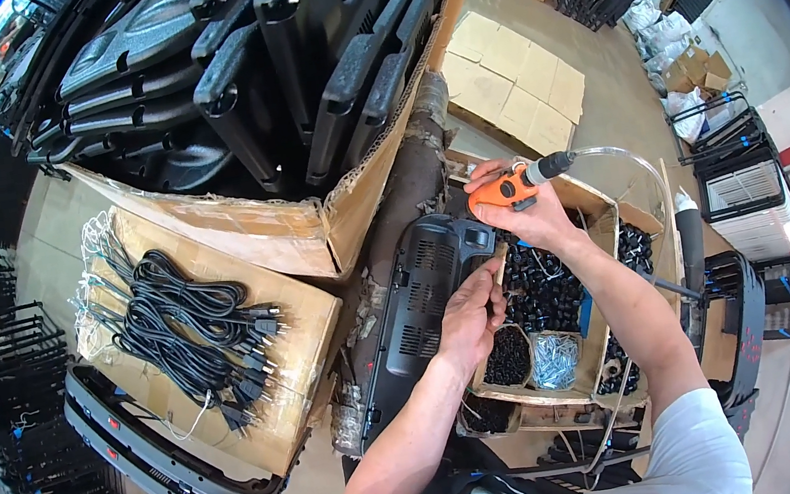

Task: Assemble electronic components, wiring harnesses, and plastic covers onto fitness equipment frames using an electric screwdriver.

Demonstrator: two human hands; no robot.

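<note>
My right hand (534, 215) is wrapped round an orange air screwdriver (505, 190), whose clear hose leads off to the right. The tool lies over the upper end of a black plastic housing (425, 283) with rows of slots; its tip is hidden. This housing rests lengthwise on a worn, padded beam (421, 147). Beside the housing's right edge is my left hand (470, 315), fingers curled and pressed together with the index finger pointing up toward the tool. What those fingers hold, if anything, is hidden.
Right of the housing, a wooden compartment box (583, 377) holds black plastic parts (538, 293) and silver screws (556, 361). A big carton (209, 217) of black plastic panels stands ahead. Coiled black cables (189, 326) lie on cardboard at left. Curved grey-black covers (169, 471) lean below.
</note>
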